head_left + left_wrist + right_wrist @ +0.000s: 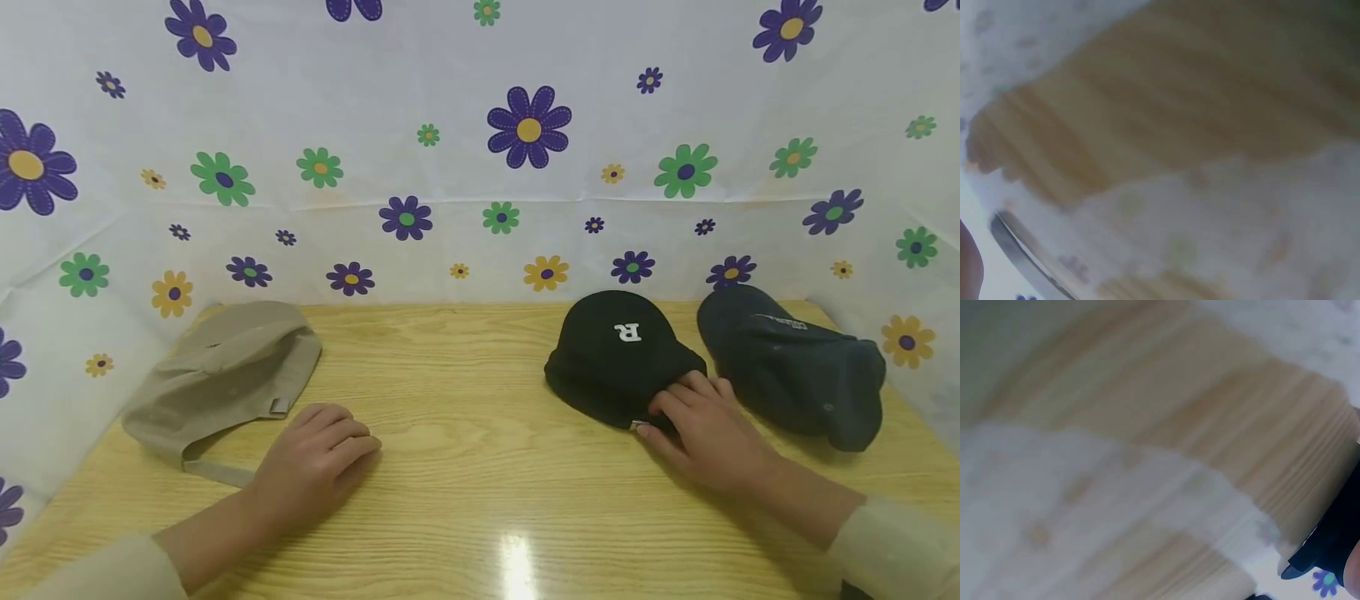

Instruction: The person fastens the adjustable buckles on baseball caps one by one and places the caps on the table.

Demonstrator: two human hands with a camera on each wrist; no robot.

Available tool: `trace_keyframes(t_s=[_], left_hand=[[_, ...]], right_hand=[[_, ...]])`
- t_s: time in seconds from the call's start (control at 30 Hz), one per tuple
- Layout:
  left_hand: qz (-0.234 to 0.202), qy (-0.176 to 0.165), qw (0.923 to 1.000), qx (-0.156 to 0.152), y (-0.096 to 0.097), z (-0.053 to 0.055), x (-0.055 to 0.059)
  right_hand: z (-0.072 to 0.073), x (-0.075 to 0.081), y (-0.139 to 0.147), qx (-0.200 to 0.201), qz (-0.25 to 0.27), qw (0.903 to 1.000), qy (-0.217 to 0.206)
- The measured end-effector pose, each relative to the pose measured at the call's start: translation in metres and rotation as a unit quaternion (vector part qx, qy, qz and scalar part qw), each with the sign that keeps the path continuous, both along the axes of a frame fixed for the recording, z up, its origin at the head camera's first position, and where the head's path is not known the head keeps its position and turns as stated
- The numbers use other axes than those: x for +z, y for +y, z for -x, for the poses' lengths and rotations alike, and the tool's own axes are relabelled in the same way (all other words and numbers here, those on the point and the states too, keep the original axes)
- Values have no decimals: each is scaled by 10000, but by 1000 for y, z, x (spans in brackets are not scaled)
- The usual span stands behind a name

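Note:
A black cap [600, 358] with a white letter R stands right of centre on the wooden table in the head view. My right hand [708, 437] pinches its lower right edge, with the thumb by a small metal clasp [637, 425] and the fingertips curled at the rim. Part of that black cap also shows at the right edge of the right wrist view. My left hand [311, 458] rests on the table with loosely bent fingers, holding nothing. Beside it lies a beige cap [232, 358], whose loose strap [217, 472] runs behind the left wrist.
A dark navy cap [787, 367] lies on its side at the far right, close to the right hand. Behind the wooden table [465, 467] hangs a white cloth [420, 67] printed with flowers. Both wrist views are mostly blurred.

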State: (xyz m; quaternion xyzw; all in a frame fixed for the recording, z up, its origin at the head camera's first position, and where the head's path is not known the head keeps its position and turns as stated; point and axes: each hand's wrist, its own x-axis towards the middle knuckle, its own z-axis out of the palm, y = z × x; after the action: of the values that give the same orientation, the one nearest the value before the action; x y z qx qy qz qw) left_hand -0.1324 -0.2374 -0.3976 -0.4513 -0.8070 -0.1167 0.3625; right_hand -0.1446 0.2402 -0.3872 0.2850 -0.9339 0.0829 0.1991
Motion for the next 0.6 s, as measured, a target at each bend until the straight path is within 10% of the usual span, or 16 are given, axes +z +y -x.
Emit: trace_keyframes(t_s=[0.3, 0.6], left_hand=[[47, 106, 9986, 508, -45, 1, 0], [-830, -71, 9766, 1984, -78, -2, 10]], right_hand=[[3, 2, 25, -549, -63, 9982, -249], [2, 3, 37, -653, -49, 9978, -120]])
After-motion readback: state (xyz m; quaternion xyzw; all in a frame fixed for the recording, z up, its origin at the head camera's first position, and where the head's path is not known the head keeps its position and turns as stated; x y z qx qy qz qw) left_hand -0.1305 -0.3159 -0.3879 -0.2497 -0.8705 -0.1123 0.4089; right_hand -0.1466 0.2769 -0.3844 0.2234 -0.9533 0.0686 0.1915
